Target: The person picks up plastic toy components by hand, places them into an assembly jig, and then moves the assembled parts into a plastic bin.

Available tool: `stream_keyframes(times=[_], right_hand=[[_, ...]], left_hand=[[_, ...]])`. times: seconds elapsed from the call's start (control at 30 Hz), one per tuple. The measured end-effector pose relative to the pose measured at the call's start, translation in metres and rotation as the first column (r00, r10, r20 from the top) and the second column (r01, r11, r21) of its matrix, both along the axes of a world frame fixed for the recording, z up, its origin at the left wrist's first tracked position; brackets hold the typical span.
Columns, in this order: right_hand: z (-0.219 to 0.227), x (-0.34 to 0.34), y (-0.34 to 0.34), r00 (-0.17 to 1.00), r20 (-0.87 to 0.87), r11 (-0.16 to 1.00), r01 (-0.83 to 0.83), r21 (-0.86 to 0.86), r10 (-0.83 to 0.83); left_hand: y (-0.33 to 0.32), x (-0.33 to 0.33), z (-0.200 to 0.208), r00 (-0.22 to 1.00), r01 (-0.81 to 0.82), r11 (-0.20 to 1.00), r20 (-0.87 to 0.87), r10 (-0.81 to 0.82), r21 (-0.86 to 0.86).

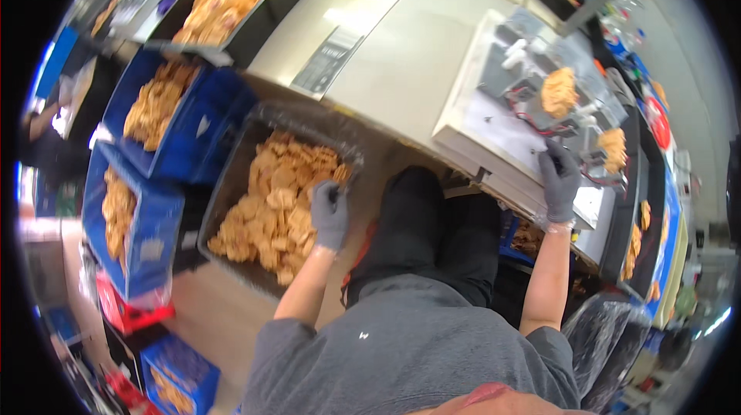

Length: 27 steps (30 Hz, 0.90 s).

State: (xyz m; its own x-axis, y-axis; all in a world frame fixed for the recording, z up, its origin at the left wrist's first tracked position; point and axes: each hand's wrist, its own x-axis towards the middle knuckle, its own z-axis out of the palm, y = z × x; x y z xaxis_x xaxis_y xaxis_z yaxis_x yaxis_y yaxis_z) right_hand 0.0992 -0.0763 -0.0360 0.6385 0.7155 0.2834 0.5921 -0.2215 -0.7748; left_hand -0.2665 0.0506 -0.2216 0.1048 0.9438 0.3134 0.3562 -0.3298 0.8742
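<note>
Grey-gloved L hand (330,213) over tan pcs (266,199).

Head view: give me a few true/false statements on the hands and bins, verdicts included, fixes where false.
1. The left hand is at the plastic-lined tub. True.
2. The right hand is bare. False: it is gloved in gray.
3. The tub is empty. False: it holds a heap of flat tan pieces.
4. A blue bin stands left of the tub. True.
5. Both hands are over the tub. False: the right is by the white base.
</note>
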Motion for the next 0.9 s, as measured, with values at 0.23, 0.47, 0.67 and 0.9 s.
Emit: stream_keyframes(times=[0.23,0.47,0.67,0.9], right_hand=[[0.007,0.002,-0.01,0.998,0.032,0.993,0.047,0.105,-0.051],[0.009,0.004,-0.014,0.996,-0.042,0.995,0.076,0.057,-0.074],[0.017,-0.005,-0.007,0.999,0.031,1.0,0.007,-0.019,-0.007],[0.018,-0.001,-0.012,0.996,0.082,0.998,-0.038,-0.046,0.041]], left_hand=[[0.001,0.02,0.021,0.992,0.089,0.995,0.089,-0.092,0.043],[-0.005,0.075,0.081,0.936,0.227,0.963,0.24,-0.257,0.144],[-0.024,0.137,0.154,0.862,0.408,0.831,0.141,-0.487,0.378],[-0.026,0.235,0.189,0.643,0.515,0.665,0.268,-0.717,0.541]])
